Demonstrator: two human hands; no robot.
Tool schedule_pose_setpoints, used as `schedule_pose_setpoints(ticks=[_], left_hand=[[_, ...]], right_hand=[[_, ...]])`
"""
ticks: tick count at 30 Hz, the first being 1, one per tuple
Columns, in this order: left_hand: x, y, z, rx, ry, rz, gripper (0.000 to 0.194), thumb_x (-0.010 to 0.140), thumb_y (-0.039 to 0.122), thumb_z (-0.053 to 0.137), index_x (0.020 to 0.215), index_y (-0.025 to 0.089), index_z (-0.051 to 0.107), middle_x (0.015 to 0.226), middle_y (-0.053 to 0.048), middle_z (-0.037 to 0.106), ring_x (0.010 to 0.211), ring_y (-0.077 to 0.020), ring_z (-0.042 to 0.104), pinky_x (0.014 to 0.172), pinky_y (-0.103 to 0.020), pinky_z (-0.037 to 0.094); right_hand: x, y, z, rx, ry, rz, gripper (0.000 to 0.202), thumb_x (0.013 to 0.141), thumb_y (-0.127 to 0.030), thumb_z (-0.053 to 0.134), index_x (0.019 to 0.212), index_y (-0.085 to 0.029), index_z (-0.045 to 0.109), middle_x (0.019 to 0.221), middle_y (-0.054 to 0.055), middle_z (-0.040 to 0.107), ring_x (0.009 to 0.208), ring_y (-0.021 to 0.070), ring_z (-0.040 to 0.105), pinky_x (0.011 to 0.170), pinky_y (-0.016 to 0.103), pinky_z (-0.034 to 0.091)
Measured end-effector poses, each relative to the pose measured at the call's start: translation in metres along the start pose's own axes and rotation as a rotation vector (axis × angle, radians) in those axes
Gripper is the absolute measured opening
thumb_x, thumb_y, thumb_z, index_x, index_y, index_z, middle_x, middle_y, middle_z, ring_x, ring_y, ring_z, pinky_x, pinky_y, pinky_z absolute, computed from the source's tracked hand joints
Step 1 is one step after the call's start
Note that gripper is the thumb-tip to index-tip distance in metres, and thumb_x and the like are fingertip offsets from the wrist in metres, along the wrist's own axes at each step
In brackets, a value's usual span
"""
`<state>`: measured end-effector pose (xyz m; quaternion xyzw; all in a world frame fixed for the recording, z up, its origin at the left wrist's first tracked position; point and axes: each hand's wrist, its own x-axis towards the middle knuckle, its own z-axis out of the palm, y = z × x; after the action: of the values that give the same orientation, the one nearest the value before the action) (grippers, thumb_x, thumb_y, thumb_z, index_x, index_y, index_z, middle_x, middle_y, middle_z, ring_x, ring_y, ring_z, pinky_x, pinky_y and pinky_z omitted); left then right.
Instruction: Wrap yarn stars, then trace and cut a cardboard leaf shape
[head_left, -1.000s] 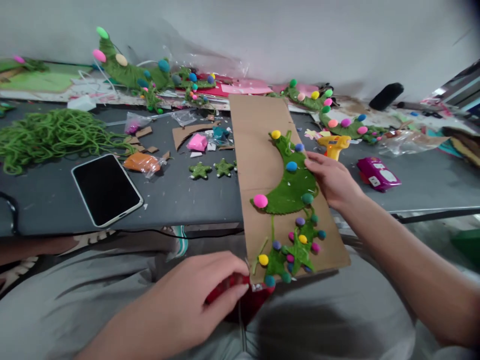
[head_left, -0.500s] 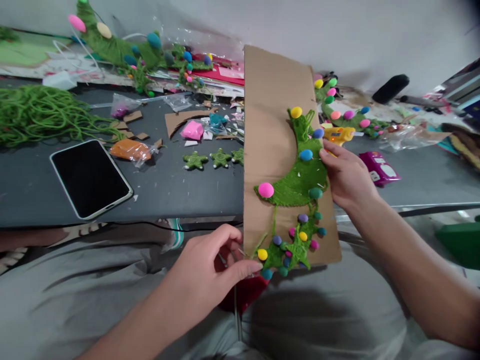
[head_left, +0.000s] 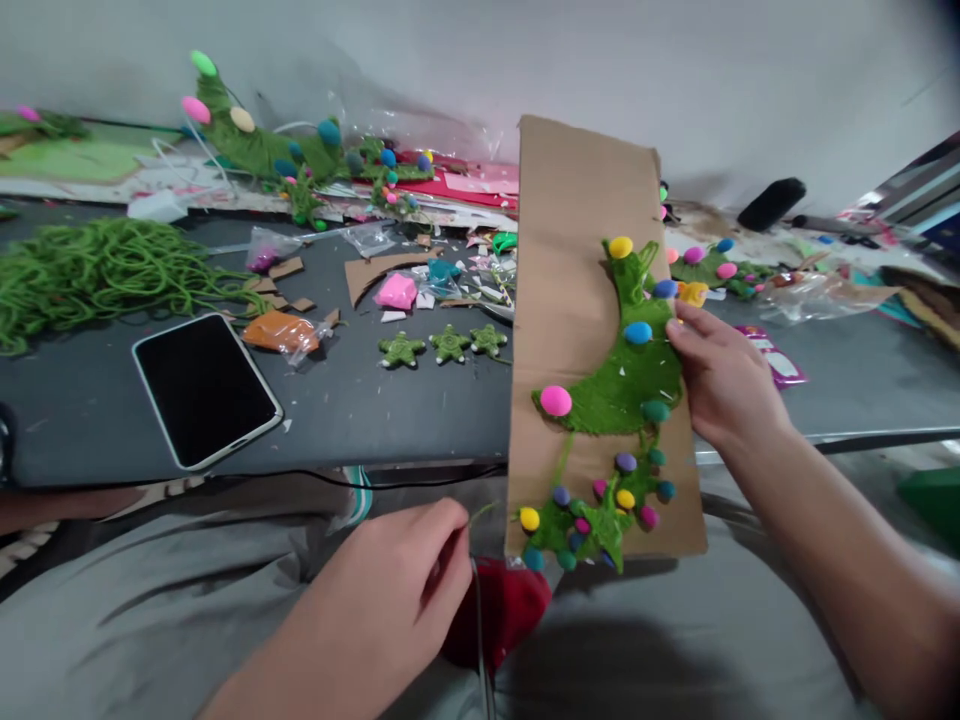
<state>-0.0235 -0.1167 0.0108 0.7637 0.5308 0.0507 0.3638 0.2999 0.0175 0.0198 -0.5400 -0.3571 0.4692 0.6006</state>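
My right hand (head_left: 727,375) grips the right edge of an upright-held cardboard sheet (head_left: 570,190), with the thumb on its front. Against the cardboard lies a green yarn-wrapped crescent (head_left: 626,380) trimmed with pink, blue, yellow and teal balls. Below the crescent hang green yarn stars (head_left: 604,525) dotted with small coloured pompoms, tied by green yarn. To the left of the cardboard's lower corner, apart from it, my left hand (head_left: 397,590) is closed in a pinch. A short green yarn strand (head_left: 484,512) sticks out from its fingertips.
On the dark table lie a tablet (head_left: 206,390), a heap of green yarn (head_left: 112,275), an orange packet (head_left: 281,335), a pink packet (head_left: 396,291) and green stars (head_left: 450,343). Another decorated crescent (head_left: 270,140) stands at the back. Something red (head_left: 499,610) is below the cardboard.
My left hand has drawn back to the left from the stars, with the yarn strand in its fingers. The view has shifted; my right hand keeps its grip on the cardboard.
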Motion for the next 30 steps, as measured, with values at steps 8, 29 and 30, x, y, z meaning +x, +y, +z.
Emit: schedule_pose_setpoints(ticks=[8, 29, 30], left_hand=[[0.01, -0.014, 0.012, 0.399, -0.334, -0.201, 0.041, 0.085, -0.001, 0.04, 0.1, 0.015, 0.076, 0.098, -0.018, 0.078, 0.094, -0.0388, 0.077, 0.077, -0.052, 0.06], [0.033, 0.04, -0.021, -0.74, 0.005, 0.152, 0.034, 0.098, 0.021, 0.053, 0.13, 0.027, 0.063, 0.121, -0.003, 0.073, 0.1, -0.0157, 0.071, 0.083, -0.025, 0.058], [0.033, 0.039, -0.02, -0.749, 0.019, 0.167, 0.036, 0.097, 0.019, 0.055, 0.131, 0.027, 0.062, 0.12, -0.003, 0.073, 0.1, -0.015, 0.071, 0.084, -0.025, 0.058]], right_hand=[[-0.007, -0.014, -0.017, -0.049, 0.082, -0.002, 0.043, 0.069, -0.017, 0.08, 0.112, -0.023, 0.076, 0.108, 0.005, 0.08, 0.096, 0.0255, 0.077, 0.079, 0.036, 0.066], [-0.011, -0.03, -0.022, -0.105, 0.16, -0.281, 0.035, 0.074, -0.018, 0.077, 0.109, -0.021, 0.08, 0.098, 0.007, 0.081, 0.092, 0.0261, 0.078, 0.082, 0.039, 0.066], [-0.011, -0.029, -0.021, -0.091, 0.158, -0.275, 0.034, 0.075, -0.019, 0.077, 0.109, -0.02, 0.08, 0.098, 0.007, 0.081, 0.095, 0.0266, 0.077, 0.085, 0.039, 0.065]])
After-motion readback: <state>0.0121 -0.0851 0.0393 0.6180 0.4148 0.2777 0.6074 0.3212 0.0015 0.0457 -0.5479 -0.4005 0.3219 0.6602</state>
